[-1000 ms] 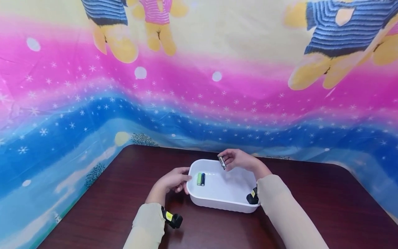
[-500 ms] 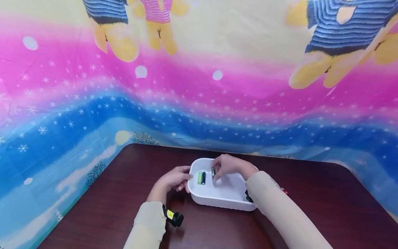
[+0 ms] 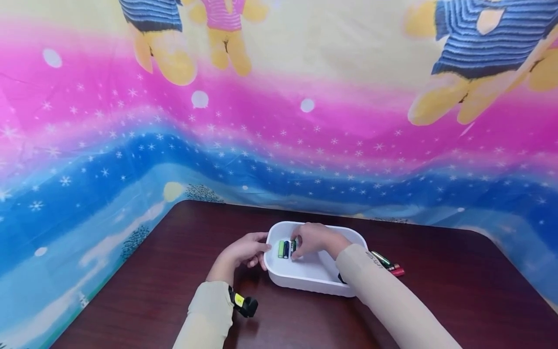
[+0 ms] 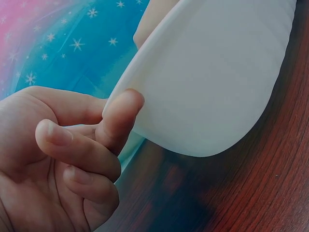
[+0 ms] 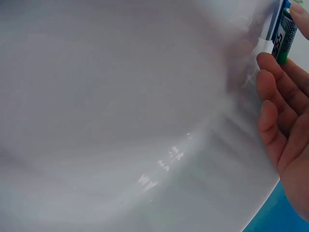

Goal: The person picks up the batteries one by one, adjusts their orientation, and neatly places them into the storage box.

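A white plastic bin stands on the table in the head view. My left hand pinches its left rim between thumb and fingers; the left wrist view shows the bin's outer wall close up. Inside the bin, my right hand pinches a dark green battery upright of lettering, close to the bin floor. Just left of it, a light green battery and a dark blue battery lie side by side. My right fingers partly cover the held battery.
Right of the bin, on the dark red-brown table, lie a green battery and a red battery, partly behind my right sleeve. A printed cloth hangs behind the table.
My right hand has come down and left into the bin with the battery, bringing it beside the other two. My left hand has stayed at the rim.
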{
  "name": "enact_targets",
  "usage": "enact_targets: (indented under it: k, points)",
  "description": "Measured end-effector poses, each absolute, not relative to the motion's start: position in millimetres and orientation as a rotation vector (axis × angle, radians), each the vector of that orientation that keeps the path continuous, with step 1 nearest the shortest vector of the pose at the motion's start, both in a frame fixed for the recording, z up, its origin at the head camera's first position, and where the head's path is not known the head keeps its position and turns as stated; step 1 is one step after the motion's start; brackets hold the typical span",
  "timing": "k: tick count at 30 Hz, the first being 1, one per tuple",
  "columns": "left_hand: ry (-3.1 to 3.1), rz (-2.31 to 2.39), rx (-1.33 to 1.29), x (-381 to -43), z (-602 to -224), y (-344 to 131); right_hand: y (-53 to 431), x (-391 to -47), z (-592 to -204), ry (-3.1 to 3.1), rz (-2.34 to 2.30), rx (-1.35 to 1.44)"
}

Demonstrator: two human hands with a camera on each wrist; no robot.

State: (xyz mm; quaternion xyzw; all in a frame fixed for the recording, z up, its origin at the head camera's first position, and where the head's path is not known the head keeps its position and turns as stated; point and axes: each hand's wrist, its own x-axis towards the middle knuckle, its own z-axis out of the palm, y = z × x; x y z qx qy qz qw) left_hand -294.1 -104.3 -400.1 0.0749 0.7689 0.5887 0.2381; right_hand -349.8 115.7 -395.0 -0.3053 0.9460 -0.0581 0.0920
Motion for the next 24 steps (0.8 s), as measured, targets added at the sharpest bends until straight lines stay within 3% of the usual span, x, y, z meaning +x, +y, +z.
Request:
enact_targets:
  k: [24]
  points:
    - [2.106, 1.622, 0.247, -292.8, -401.9, -105.3, 113.3, -351.6, -400.8, 2.818, -0.058, -0.961]
